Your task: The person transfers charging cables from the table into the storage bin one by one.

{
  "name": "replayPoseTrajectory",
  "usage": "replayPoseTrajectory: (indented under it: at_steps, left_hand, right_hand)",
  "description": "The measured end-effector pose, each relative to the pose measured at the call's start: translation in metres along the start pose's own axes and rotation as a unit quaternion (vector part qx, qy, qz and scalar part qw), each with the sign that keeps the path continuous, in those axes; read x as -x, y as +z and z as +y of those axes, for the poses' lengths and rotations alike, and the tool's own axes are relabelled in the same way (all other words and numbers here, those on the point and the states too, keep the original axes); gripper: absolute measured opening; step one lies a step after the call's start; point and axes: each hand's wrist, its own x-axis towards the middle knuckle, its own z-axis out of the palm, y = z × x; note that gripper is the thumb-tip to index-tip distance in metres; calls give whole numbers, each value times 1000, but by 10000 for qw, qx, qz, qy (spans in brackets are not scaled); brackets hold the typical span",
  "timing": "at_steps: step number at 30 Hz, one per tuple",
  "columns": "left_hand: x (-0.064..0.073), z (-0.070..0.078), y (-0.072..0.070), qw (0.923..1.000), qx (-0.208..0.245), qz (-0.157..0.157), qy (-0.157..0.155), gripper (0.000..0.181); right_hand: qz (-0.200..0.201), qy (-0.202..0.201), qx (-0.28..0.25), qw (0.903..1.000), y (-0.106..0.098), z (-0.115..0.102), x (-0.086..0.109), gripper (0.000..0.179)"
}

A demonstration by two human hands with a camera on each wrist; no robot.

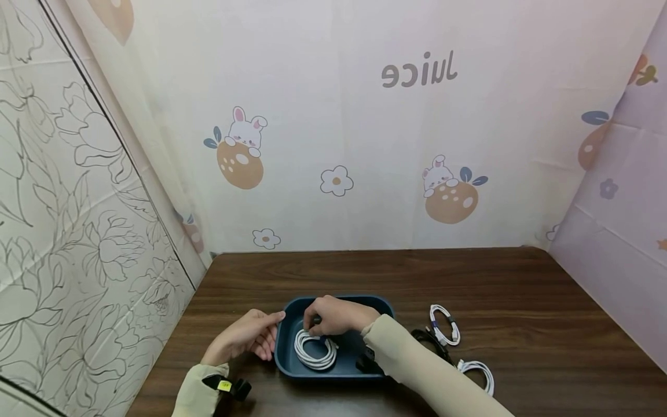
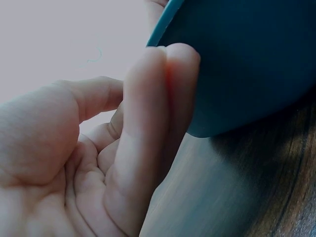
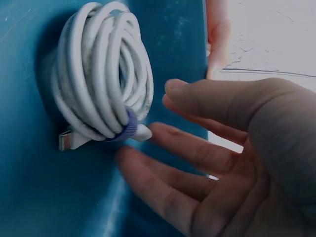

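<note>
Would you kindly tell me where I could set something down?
The table is bare between the tray and curtain, and right of the two outer white cables. It is crowded right of the tray, where those cables, a black cable and the right sleeve gather.

Tray [image 1: 333, 377] with coiled cable [image 1: 315, 365]

The tray stands on the counter [image 1: 521, 324], just right of the left fingers [image 1: 267, 347]. Inside, the coiled cable lies just before the right fingers [image 3: 163, 190]; three other cables [image 1: 443, 348] lie to those fingers' right.
</note>
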Motion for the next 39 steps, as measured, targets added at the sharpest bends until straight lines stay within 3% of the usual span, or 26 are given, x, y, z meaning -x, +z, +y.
replayPoseTrajectory:
  at_steps: [8, 13, 19, 26, 39]
  left_hand:
    - [1, -1, 0, 10000, -35, 11, -12, 54]
    - [0, -1, 1, 9998, -171, 64, 11, 55]
    - [0, -1, 1, 9994, -325, 136, 34, 56]
    - [-1, -1, 1, 9998, -196, 86, 15, 55]
    - [-1, -2, 0, 10000, -46, 22, -13, 54]
  right_hand:
    - [-126, 58, 17, 9999, -10, -4, 10, 18]
    - [-109, -165, -254, 9995, -22, -7, 20, 24]
    - [127, -296, -612, 9976, -35, -4, 31, 28]
    - [380, -390, -751, 9957, -46, 9, 45, 27]
    - [969, -213, -1258, 9871, -63, 25, 83, 26]
